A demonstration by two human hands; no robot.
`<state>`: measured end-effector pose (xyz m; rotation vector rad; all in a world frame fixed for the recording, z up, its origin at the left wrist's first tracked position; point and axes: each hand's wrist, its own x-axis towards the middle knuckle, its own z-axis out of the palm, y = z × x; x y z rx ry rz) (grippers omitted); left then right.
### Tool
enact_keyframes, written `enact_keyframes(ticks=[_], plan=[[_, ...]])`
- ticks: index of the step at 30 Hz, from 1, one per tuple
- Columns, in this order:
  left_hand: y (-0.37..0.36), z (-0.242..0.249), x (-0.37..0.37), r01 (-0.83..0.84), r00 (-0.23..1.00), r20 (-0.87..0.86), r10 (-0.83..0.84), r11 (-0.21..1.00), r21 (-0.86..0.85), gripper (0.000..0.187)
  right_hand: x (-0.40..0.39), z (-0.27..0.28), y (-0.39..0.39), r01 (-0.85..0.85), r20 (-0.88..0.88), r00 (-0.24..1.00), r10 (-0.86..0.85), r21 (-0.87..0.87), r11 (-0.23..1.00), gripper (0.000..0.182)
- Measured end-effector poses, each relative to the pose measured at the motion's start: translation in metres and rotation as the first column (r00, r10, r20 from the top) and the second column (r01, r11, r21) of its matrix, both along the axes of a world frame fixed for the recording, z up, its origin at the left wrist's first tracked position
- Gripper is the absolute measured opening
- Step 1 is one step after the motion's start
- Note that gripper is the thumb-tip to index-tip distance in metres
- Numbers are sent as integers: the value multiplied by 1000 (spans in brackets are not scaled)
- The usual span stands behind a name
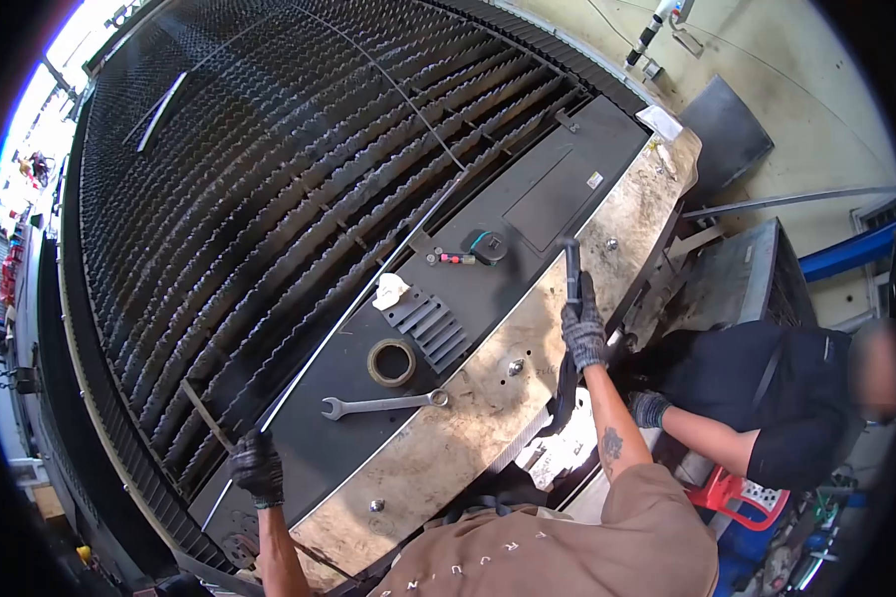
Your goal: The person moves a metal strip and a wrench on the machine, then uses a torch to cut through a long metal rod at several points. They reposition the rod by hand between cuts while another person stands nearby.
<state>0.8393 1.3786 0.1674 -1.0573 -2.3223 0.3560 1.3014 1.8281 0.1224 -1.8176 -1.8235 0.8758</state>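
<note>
My left hand [256, 468], in a grey-black work glove, is closed at the near-left edge of the slatted machine bed [269, 229]. A flat metal strip [207, 413] runs up to its fingers; I cannot tell whether they grip it. In my gloved right hand [583, 336] is a slim dark tool [572, 267], pointing away over the stained metal rail [468, 413]. On the dark panel between my hands lie a combination wrench [383, 404], a roll of tape [391, 362], a slotted grey metal plate [433, 331] and a tape measure [489, 247].
To the right, a person [757, 398] in dark clothes leans in, a gloved hand [649, 409] close to my right arm. Bolts [515, 367] stick up from the rail. A red-handled item [737, 497] and a metal cabinet [737, 274] stand on that side. Crumpled white paper [390, 291] lies on the panel.
</note>
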Motion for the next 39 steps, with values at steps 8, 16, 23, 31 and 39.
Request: enact_keyframes(ticks=[8,16,23,31,39], plan=[[3,87,-65,-217,339,921,189,969,-119,19,32,-53,-43,-41,-54,998,43,37,998,79],[-15,103,-5,-154,-988,110,-109,786,-599,17,45,-38,-39,51,-251,965,-80,-121,991,76],[-1,114,64,-262,512,828,228,960,-102,27,47,-36,-36,4,-289,957,-25,-74,997,72],[2,67,126,6,950,-311,-29,997,-72,21,48,-45,-35,-19,-256,967,-4,-86,996,75],[-12,76,99,-152,617,727,302,952,-266,28,48,-52,-35,-7,-253,968,5,-9,1000,76]])
